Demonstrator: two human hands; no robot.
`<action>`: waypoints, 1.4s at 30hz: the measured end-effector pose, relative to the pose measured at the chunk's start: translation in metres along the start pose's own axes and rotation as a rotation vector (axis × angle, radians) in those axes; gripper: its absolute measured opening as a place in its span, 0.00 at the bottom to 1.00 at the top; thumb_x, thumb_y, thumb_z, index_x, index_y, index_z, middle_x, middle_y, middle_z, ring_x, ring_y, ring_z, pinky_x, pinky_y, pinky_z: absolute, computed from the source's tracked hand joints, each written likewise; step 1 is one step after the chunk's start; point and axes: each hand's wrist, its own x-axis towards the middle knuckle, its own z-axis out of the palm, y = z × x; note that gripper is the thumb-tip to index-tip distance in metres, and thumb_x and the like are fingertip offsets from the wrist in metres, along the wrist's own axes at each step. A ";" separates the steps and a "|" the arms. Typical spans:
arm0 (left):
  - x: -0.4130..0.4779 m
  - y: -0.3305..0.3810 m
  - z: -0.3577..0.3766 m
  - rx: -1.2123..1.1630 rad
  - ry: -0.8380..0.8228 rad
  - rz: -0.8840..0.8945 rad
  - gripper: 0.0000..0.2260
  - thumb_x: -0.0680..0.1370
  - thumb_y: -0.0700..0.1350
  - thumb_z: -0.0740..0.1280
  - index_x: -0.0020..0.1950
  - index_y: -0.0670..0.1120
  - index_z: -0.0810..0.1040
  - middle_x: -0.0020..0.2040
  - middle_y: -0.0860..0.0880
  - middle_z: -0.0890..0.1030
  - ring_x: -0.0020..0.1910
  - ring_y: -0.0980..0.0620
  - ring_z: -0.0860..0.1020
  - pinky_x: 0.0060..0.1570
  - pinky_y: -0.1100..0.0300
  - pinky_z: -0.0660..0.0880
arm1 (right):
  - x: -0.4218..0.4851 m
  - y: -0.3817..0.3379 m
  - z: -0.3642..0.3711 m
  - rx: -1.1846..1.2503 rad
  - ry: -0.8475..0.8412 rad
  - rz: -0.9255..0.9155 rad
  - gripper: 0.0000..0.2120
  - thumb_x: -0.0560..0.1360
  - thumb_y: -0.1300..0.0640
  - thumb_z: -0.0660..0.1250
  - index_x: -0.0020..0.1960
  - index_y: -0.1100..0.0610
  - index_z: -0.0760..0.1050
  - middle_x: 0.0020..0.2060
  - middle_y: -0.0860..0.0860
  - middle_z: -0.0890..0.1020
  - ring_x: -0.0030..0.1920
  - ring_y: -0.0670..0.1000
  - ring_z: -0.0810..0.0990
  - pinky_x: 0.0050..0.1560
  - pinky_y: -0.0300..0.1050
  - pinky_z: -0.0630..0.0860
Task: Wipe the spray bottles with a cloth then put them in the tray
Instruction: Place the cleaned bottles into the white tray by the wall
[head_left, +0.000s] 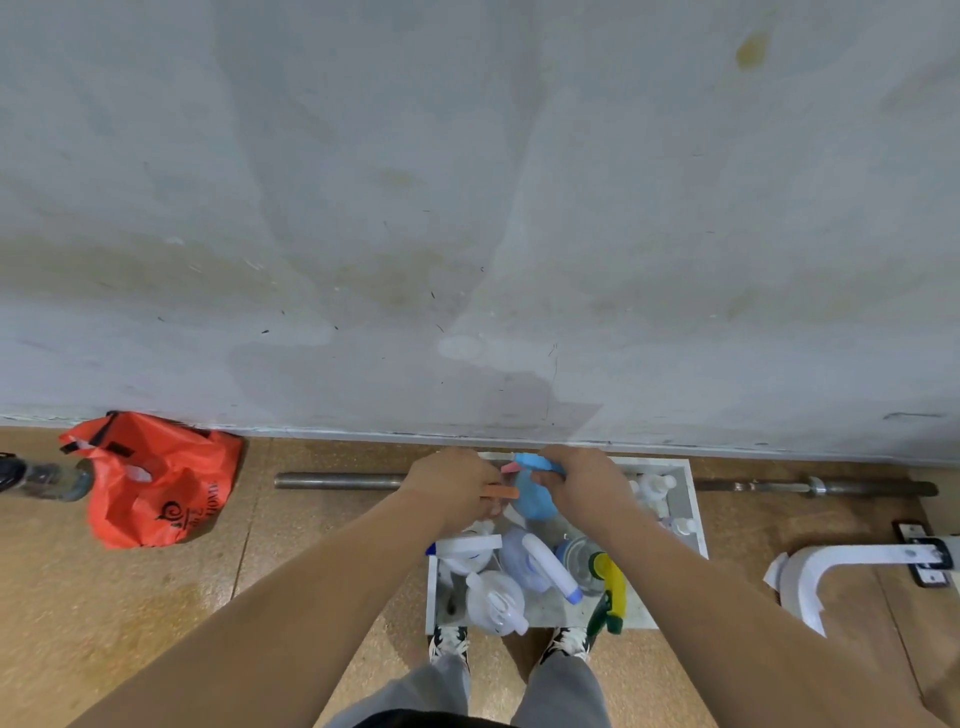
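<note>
Spray bottle (503, 492) steadied in curled left hand (452, 488) grip, cloth (535, 496) bunched in right hand (587, 483) grip for wiping, over tray (697, 525).

I see bare forearms (322, 587) running back from the left hand (452, 488) and right hand (587, 483). Below the grip: grey trousers (566, 691), black-and-white sneakers (449, 642) with white laces, a dark top hem (431, 721).

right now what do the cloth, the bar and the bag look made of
Cloth: soft matte blue fabric, maybe microfibre; it bunches in the right hand. Bar: metal, probably steel; dull grey with a faint shine. Bag: thin orange-red plastic or non-woven sheet, can't tell which; it crumples in sharp folds.
</note>
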 end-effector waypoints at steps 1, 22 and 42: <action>0.002 0.001 0.000 0.003 -0.010 -0.013 0.10 0.81 0.53 0.67 0.61 0.56 0.82 0.53 0.48 0.81 0.53 0.47 0.79 0.53 0.51 0.79 | 0.001 0.001 0.004 0.020 0.009 0.001 0.10 0.82 0.48 0.65 0.61 0.48 0.79 0.51 0.53 0.84 0.52 0.57 0.82 0.50 0.47 0.77; -0.018 -0.033 0.013 -0.176 0.124 -0.057 0.11 0.83 0.57 0.65 0.63 0.60 0.80 0.53 0.53 0.78 0.53 0.52 0.76 0.54 0.54 0.76 | 0.004 -0.011 0.023 -0.192 -0.080 -0.097 0.11 0.82 0.56 0.63 0.63 0.48 0.75 0.56 0.51 0.81 0.53 0.53 0.79 0.57 0.49 0.79; -0.014 0.080 -0.016 -0.105 0.431 0.267 0.11 0.83 0.45 0.63 0.60 0.45 0.82 0.58 0.47 0.77 0.57 0.46 0.75 0.54 0.49 0.77 | -0.073 0.085 -0.043 0.193 0.168 0.178 0.15 0.81 0.60 0.62 0.64 0.51 0.80 0.57 0.51 0.84 0.54 0.54 0.82 0.56 0.51 0.81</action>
